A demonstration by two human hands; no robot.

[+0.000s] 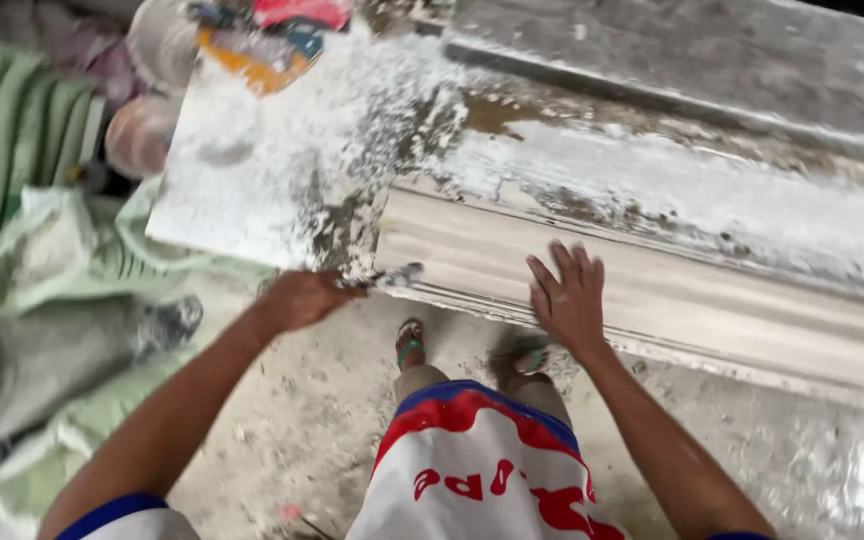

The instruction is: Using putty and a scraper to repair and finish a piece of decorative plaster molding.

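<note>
Grip closed on a small plaster-caked scraping tool (387, 277): the left hand (302, 298), left of centre, sets its tip against the end of the long moulded plaster strip (652, 300) on the desk (252, 170). Right hand (569, 297) lies flat, fingers spread, steadying the strip. Looks like edge trimming; next, a firm, level stroke. Both arms reach forward, elbows low.

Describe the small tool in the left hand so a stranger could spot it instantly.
Start at the long pale moulded plaster strip running along the dusty workbench. At the strip's near left end, the left hand grips a small plaster-caked scraping tool, its tip at the strip's corner. It is the only thing held; the right hand lies flat and empty on the strip.
</note>
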